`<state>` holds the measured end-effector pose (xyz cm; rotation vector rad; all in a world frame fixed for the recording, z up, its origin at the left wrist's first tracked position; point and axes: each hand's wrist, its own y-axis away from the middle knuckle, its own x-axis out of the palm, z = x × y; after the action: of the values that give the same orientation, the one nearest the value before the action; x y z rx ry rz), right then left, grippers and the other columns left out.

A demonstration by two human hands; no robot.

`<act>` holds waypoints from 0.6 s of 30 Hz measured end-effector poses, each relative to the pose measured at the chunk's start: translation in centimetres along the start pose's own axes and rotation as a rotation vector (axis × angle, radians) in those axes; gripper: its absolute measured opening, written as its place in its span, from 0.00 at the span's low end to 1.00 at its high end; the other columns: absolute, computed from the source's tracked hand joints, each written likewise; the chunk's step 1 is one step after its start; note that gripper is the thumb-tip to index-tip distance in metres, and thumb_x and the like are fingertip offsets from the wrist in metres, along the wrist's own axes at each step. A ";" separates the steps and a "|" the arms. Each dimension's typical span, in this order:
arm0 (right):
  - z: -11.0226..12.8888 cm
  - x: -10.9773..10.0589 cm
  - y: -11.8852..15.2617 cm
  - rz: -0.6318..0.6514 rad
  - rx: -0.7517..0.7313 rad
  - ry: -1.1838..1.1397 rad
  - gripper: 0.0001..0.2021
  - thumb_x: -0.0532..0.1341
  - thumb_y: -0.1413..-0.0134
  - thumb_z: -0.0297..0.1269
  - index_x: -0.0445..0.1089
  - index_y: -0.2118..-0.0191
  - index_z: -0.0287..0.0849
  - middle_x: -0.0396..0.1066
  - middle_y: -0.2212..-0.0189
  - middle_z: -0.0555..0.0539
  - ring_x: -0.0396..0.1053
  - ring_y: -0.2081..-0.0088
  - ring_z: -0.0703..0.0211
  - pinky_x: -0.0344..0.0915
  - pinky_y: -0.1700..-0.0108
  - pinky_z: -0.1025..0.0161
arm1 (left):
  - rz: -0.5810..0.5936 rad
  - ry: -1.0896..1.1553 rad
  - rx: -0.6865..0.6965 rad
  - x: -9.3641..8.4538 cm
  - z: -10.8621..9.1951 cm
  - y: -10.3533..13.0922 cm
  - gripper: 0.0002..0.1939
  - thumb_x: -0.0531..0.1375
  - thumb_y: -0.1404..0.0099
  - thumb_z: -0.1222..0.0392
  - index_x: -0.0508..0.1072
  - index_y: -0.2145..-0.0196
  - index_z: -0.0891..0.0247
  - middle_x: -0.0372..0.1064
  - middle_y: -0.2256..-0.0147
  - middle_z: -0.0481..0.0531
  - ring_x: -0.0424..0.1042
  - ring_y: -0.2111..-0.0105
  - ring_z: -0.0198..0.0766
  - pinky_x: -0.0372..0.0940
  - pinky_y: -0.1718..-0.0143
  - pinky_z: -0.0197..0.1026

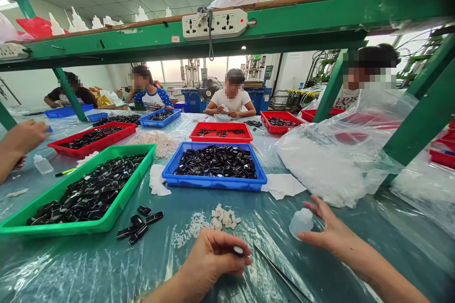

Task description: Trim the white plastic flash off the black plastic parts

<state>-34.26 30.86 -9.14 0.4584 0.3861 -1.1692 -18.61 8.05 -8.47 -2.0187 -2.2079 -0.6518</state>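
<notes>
Near the bottom centre my left hand (pixel 216 258) pinches a small black part (pixel 238 250) with a pale oval face between thumb and fingers. My right hand (pixel 327 229), fingers spread, is beside a small translucent bottle (pixel 300 223); whether the fingertips touch it I cannot tell. Metal tweezers (pixel 280 274) lie on the table between my hands. Beyond my left hand are a heap of small white bits (pixel 192 228) and a pile of cream-coloured pieces (pixel 225 218). Several black parts (pixel 138 227) lie loose to the left.
A green tray (pixel 122 208) and a blue tray (pixel 213 182) hold many black parts; a red tray (pixel 220 125) stands behind. Plastic bags (pixel 330 165) lie right. Another person's hand (pixel 26 139) is at far left. A green shelf beam (pixel 135 40) crosses above; people sit opposite.
</notes>
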 end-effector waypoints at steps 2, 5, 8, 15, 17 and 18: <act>-0.5 0.1 -0.3 0.061 -0.023 -0.064 0.48 0.60 0.64 0.44 0.40 0.37 0.32 0.53 0.42 0.34 0.57 0.44 0.43 0.61 0.49 0.56 | 0.011 -0.018 0.005 -0.1 0.3 -0.2 0.13 0.68 0.55 0.62 0.77 0.71 0.70 0.71 0.71 0.58 0.71 0.68 0.38 0.65 0.70 0.33; -1.0 0.4 -1.0 0.172 -0.059 -0.052 0.32 0.60 0.62 0.41 0.59 0.48 0.32 0.67 0.53 0.36 0.68 0.56 0.50 0.65 0.57 0.61 | 0.012 -0.026 -0.005 0.0 0.4 -0.1 0.12 0.68 0.56 0.63 0.77 0.70 0.71 0.71 0.72 0.59 0.71 0.69 0.38 0.64 0.70 0.33; -0.5 1.0 -1.2 0.195 -0.116 0.001 0.21 0.60 0.58 0.42 0.66 0.59 0.32 0.71 0.63 0.40 0.69 0.62 0.52 0.65 0.60 0.62 | 0.022 -0.036 -0.015 0.3 0.4 0.1 0.13 0.68 0.56 0.63 0.77 0.71 0.72 0.71 0.73 0.59 0.70 0.71 0.36 0.64 0.71 0.33; 3.1 3.4 3.1 -0.092 -0.796 0.284 0.15 0.55 0.50 0.31 0.69 0.55 0.42 0.67 0.59 0.44 0.68 0.59 0.58 0.67 0.60 0.65 | 0.099 -0.061 -0.138 0.4 1.1 0.1 0.14 0.66 0.58 0.66 0.76 0.70 0.72 0.71 0.70 0.59 0.72 0.73 0.39 0.66 0.74 0.33; 3.6 4.0 4.0 -0.210 -1.037 0.397 0.18 0.52 0.52 0.23 0.68 0.55 0.43 0.67 0.60 0.44 0.66 0.58 0.60 0.68 0.61 0.65 | 0.141 -0.085 -0.162 0.5 1.2 0.2 0.11 0.65 0.57 0.66 0.76 0.71 0.73 0.71 0.72 0.57 0.72 0.74 0.37 0.66 0.73 0.33; 3.6 4.2 4.2 -0.252 -1.096 0.439 0.20 0.51 0.53 0.21 0.68 0.55 0.43 0.67 0.61 0.44 0.65 0.58 0.59 0.68 0.60 0.64 | 0.158 -0.096 -0.180 0.5 1.1 0.3 0.10 0.64 0.56 0.67 0.76 0.72 0.73 0.70 0.74 0.56 0.72 0.74 0.36 0.65 0.73 0.32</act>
<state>-28.65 26.95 -7.66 -0.3201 1.3950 -0.9157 -18.13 8.93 -9.27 -2.3297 -2.0771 -0.7752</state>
